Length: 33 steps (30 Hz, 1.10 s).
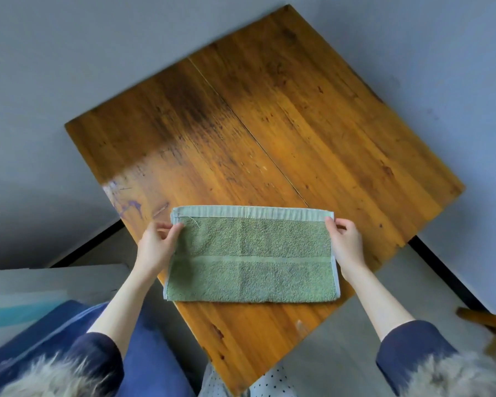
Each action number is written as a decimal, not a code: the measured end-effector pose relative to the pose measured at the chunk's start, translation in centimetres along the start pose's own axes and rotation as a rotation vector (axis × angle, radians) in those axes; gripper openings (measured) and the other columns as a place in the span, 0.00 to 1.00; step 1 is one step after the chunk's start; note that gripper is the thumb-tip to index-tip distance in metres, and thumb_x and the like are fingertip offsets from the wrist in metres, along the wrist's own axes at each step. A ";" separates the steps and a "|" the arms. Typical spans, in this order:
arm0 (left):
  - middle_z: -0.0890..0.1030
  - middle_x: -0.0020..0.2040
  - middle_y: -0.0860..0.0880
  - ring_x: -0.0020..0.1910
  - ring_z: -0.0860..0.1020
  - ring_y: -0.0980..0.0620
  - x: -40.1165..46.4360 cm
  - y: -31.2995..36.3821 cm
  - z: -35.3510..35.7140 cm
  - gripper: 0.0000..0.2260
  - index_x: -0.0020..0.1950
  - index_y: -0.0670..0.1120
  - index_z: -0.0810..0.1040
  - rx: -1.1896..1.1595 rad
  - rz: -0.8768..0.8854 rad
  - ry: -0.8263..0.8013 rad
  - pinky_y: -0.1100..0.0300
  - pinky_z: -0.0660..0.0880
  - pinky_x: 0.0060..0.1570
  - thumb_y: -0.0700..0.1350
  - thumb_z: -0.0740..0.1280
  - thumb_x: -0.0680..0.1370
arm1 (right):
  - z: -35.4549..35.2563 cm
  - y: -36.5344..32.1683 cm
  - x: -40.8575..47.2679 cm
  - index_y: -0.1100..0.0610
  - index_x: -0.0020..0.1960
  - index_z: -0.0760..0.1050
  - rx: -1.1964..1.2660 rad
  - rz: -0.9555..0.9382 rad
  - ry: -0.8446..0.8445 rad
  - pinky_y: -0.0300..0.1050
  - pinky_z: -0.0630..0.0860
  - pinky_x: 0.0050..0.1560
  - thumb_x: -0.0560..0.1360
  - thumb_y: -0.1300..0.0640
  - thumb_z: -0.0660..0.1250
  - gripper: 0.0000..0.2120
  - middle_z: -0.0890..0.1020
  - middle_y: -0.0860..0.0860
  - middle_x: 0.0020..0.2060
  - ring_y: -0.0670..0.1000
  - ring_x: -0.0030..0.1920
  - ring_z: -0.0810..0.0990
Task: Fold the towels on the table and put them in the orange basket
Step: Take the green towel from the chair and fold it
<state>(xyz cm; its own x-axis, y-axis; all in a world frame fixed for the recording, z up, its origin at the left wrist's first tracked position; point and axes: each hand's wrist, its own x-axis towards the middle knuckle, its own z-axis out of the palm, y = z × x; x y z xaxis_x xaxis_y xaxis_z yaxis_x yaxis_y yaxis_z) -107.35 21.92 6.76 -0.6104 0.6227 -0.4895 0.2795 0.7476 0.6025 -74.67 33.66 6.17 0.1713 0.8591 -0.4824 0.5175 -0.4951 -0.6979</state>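
Green towel (251, 255) lies folded on table (269, 124), far corners pinched by left hand (158, 245) and right hand (345, 242).

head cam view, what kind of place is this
Probably a room in a home: a worn wooden table stands on a plain grey floor, and both hands hold a green towel flat on it. No orange basket shows.

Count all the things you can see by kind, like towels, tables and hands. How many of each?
Green towel: 1
Wooden table: 1
Hands: 2, the left hand and the right hand, each pinching a far corner of the towel
Orange basket: 0 in view
Total: 4
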 end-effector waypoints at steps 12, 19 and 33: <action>0.74 0.32 0.50 0.38 0.72 0.44 -4.2 -3.2 1.0 0.14 0.35 0.49 0.69 0.109 0.105 0.091 0.54 0.62 0.38 0.50 0.59 0.80 | -0.5 2.6 -2.2 0.60 0.43 0.71 -0.182 0.018 0.001 0.46 0.63 0.41 0.80 0.50 0.55 0.15 0.73 0.52 0.36 0.54 0.42 0.71; 0.76 0.37 0.50 0.41 0.71 0.45 -6.3 -4.2 1.4 0.17 0.40 0.47 0.73 0.181 -0.030 0.084 0.54 0.66 0.40 0.59 0.57 0.79 | -1.3 3.8 -4.9 0.56 0.30 0.61 -0.185 0.091 -0.058 0.46 0.60 0.36 0.79 0.44 0.56 0.23 0.65 0.50 0.26 0.53 0.32 0.66; 0.76 0.50 0.43 0.52 0.74 0.42 -8.0 -4.1 1.7 0.12 0.56 0.41 0.71 0.087 0.060 0.200 0.49 0.69 0.50 0.49 0.61 0.79 | -1.2 4.2 -7.0 0.61 0.47 0.72 -0.241 -0.079 0.173 0.52 0.70 0.50 0.78 0.53 0.60 0.10 0.75 0.55 0.45 0.57 0.49 0.74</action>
<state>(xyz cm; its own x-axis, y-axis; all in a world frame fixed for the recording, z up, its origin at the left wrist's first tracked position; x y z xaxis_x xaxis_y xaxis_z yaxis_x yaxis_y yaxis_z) -102.29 14.27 7.13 -0.7231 0.6151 -0.3142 0.3776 0.7329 0.5659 -72.66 25.67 7.25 0.2523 0.9134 -0.3194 0.7153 -0.3984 -0.5742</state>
